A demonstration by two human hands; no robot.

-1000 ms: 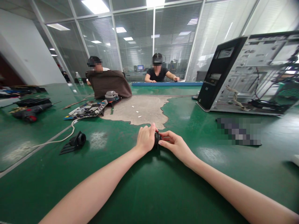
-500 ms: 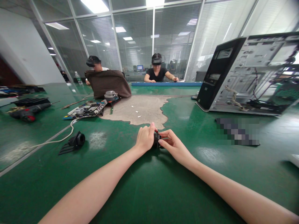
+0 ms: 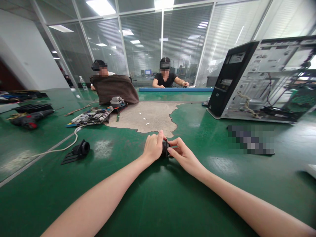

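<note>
A small black part [image 3: 165, 149], round and ridged with a thin flange, is held between my two hands just above or on the green table; its exact kind is hard to make out. My left hand [image 3: 153, 145] is wrapped round its left side, thumb on top. From the right, my right hand [image 3: 181, 148] pinches the part's other end between thumb and fingertips. The fingers cover much of it. On the table to the left lies a black plastic piece [image 3: 79, 150] with a round opening and a flat slotted tail.
An opened computer case [image 3: 233, 79] stands at the right, near a blurred dark flat object [image 3: 250, 140]. To the left are a circuit board [image 3: 91, 117], a pale cable [image 3: 74, 140] and a power drill [image 3: 32, 118]. Two people sit across the green table [image 3: 158, 200], beyond a brown cloth-covered object [image 3: 113, 87].
Almost nothing differs. Both hands keep hold of the black part, with only a slight shift of the part and the fingers.
</note>
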